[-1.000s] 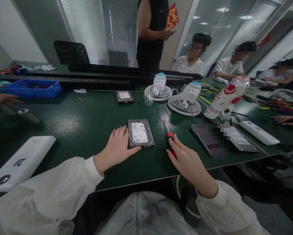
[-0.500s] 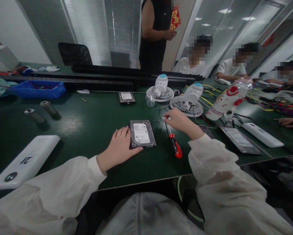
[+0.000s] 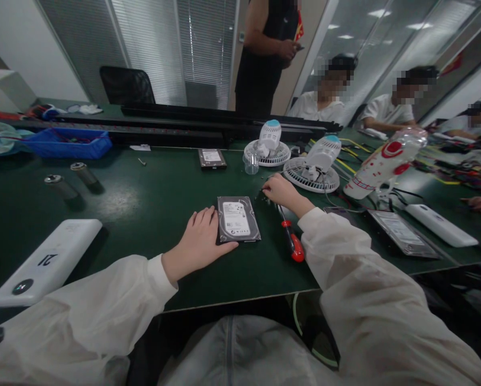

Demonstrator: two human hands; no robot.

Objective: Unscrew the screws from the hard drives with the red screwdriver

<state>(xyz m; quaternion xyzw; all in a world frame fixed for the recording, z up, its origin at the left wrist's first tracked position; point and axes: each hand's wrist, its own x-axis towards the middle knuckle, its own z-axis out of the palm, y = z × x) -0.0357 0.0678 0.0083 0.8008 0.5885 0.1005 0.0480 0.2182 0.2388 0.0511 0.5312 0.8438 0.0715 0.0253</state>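
Head camera view: a green strip of table (image 3: 144,201) lies between the hard drive (image 3: 238,219) and the table's near edge, which slants slightly up toward the right. The left hand (image 3: 196,241) is spread flat against the drive's left side, fingertips touching it, thumb along the near-left corner. To the drive's right, apart from it, lies a red and black screwdriver (image 3: 292,238), handle toward the near edge, just beside the right sleeve. Its shaft runs up to the right hand (image 3: 280,190), whose fingers are bunched low over the table; whether they pinch anything, I cannot tell.

Farther out on the right, two white fans (image 3: 321,161) with a clear cup (image 3: 251,162) beside them bound the space, then a spotted bottle (image 3: 385,161). On the left, green surface runs wide between the drive and a white power bank (image 3: 47,262); two metal cylinders (image 3: 61,186) stand past it, near a blue tray (image 3: 69,143).

Long black bars (image 3: 176,131) cross the far side. Behind them are a black chair (image 3: 127,86), window blinds (image 3: 150,48) and a standing person (image 3: 260,69); others sit at far right.
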